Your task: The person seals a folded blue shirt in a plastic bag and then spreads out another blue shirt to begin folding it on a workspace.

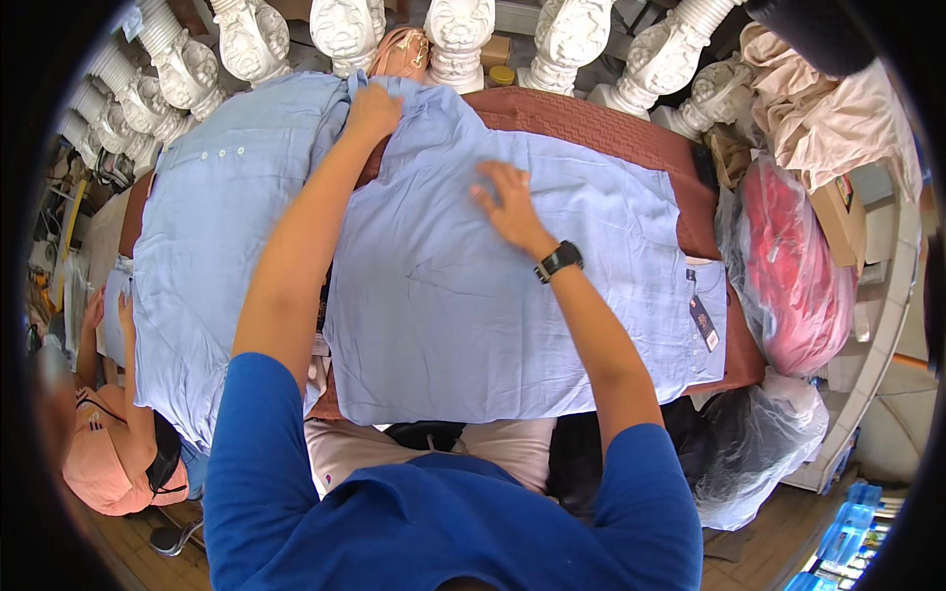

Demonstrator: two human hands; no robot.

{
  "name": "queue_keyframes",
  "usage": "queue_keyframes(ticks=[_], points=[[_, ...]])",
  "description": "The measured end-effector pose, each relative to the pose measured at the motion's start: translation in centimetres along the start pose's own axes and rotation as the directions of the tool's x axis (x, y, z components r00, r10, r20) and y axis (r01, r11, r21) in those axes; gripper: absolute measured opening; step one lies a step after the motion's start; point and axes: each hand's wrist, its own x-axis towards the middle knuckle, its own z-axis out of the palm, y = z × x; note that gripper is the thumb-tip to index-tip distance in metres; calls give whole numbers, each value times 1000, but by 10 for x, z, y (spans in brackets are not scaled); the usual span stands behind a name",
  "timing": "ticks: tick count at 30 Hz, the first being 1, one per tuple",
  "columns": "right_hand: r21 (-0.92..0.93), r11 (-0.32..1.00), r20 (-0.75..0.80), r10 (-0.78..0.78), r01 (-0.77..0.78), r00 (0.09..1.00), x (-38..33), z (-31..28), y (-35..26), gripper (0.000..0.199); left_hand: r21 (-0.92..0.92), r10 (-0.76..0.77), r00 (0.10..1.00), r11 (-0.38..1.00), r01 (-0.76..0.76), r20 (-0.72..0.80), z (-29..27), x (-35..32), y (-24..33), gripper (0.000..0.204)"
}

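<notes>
Likely garment workshop beside white balusters (458,34): blue shirts (503,315) on cloth-covered table (581,113), bagged red fabric (788,266), co-worker (113,453).

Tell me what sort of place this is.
Perhaps a small garment workspace on a balcony or terrace, judging by the blue garments spread out, the plastic-bagged red material and the white balusters.

White carved balusters (253,44) line the top of the frame, with a small yellow-topped container (503,76) between 2 of them. At upper right, crumpled beige cloth (818,118) hangs above a cardboard box (841,222). Below, at right, are 2 plastic-wrapped bundles: a red bundle (788,266) and, lower, a dark bundle (754,443). Translucent blue objects (852,527) fill the lower right corner.
</notes>
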Motion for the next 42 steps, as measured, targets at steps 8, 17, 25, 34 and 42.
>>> queue_keyframes(ticks=[8,17,25,34,42], points=[[-478,801,-238,276,-359,931,26,-90,157,38,-11,-5,989,1000,7,148,17,-51,4,46],[-367,789,-212,445,-493,870,35,-108,166,31,-330,77,997,941,-68,15,45,6,-21,24],[-536,699,-342,335,-475,878,3,-90,104,48,-211,120,957,961,-179,-265,39,-85,9,35],[-621,483,-365,520,-618,772,-104,-137,128,67,132,375,921,923,-361,-105,31,-198,-46,58],[-686,617,-198,351,-385,915,-140,-112,16,67,44,373,925,928,-370,-74,-21,-295,-30,64]])
